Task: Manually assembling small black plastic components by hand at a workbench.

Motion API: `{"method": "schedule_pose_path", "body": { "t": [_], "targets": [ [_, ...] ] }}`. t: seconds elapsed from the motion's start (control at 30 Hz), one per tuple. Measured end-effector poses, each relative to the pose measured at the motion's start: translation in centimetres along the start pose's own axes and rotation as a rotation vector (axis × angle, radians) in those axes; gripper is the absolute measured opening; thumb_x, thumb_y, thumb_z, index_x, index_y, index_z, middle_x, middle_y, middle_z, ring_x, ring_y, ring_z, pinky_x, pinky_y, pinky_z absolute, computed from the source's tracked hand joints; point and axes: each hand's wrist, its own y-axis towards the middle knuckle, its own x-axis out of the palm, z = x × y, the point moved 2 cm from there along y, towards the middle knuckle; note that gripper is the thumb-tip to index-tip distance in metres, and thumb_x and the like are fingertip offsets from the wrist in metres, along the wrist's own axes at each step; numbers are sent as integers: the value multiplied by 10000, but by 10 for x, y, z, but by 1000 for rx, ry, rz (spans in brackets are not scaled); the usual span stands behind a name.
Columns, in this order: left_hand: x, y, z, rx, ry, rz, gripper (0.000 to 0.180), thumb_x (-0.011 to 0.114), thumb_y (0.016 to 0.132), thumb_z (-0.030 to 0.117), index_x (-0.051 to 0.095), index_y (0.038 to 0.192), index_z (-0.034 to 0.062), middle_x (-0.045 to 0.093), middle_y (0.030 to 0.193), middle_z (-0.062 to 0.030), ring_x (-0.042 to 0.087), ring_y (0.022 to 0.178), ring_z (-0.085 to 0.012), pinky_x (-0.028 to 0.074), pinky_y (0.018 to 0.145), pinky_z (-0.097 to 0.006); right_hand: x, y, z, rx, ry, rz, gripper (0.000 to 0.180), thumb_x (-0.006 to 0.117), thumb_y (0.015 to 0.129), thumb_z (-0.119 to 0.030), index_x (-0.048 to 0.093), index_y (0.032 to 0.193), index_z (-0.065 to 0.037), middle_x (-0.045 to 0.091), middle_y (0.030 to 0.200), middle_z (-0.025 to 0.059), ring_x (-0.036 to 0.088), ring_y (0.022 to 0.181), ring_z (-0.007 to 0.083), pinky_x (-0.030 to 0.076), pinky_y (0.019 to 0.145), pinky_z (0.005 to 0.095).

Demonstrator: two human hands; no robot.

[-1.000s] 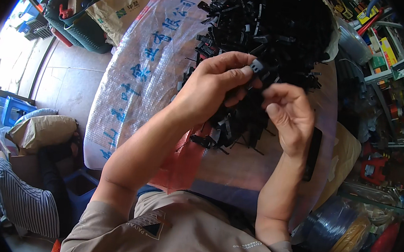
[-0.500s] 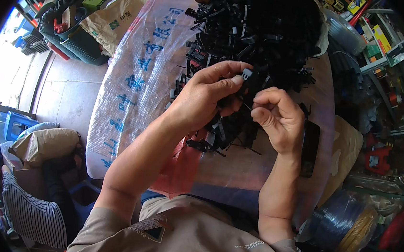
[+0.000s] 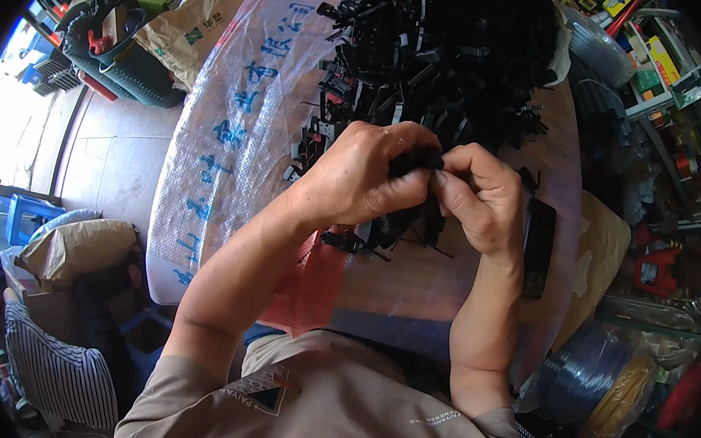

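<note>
A small black plastic part is gripped between the thumb and curled fingers of my left hand. My right hand is pinched closed against the part's right side, its thumb and forefinger tips meeting my left fingertips. What the right fingertips pinch is too small and hidden to make out. Just beyond both hands spreads a big heap of black plastic parts with thin strips sticking out. A few loose black pieces lie by my left wrist.
A woven plastic sheet with blue writing covers the table. A dark phone-like slab lies right of my right wrist. Coils of wrapped tubing stand at lower right, shelves at upper right. A person in a striped top is at lower left.
My hands have come together: the right moved up and left to meet the left. The left has turned, so the grey-white end once seen at its thumb no longer shows.
</note>
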Motion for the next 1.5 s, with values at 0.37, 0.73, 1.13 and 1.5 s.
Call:
{"method": "schedule_pose_path", "body": {
  "t": [0.37,0.73,1.13,1.5],
  "targets": [
    [-35,7,-34,-237,-1033,210,279,492,923,170,564,1148,21,632,834,-116,626,616,-160,435,433,-206,37,-15,-19,-3,-710,-249,286,748,732,-174,539,871,-38,638,720,139,643,642,323,495,557,388],
    [-31,6,-27,-119,-1054,147,290,570,810,-76,575,1088,6,611,910,-88,653,769,-191,576,761,-346,1,3,1,79,224,298,167,511,987,-175,595,1027,-36,569,678,13,463,528,49,371,484,181],
    [3,1,5,101,113,129,348,789,778,162,649,1051,-2,680,886,-79,637,824,-117,506,744,-272,10,6,3,262,503,326,167,553,958,-207,539,848,-82,453,623,-46,376,444,38,248,391,197],
    [3,1,0,82,30,255,159,664,834,69,674,963,-23,680,804,-140,690,740,-236,529,667,-304,9,7,12,-95,244,203,159,609,913,-58,612,1067,-17,628,849,19,589,747,64,497,646,214]
  ]
}}
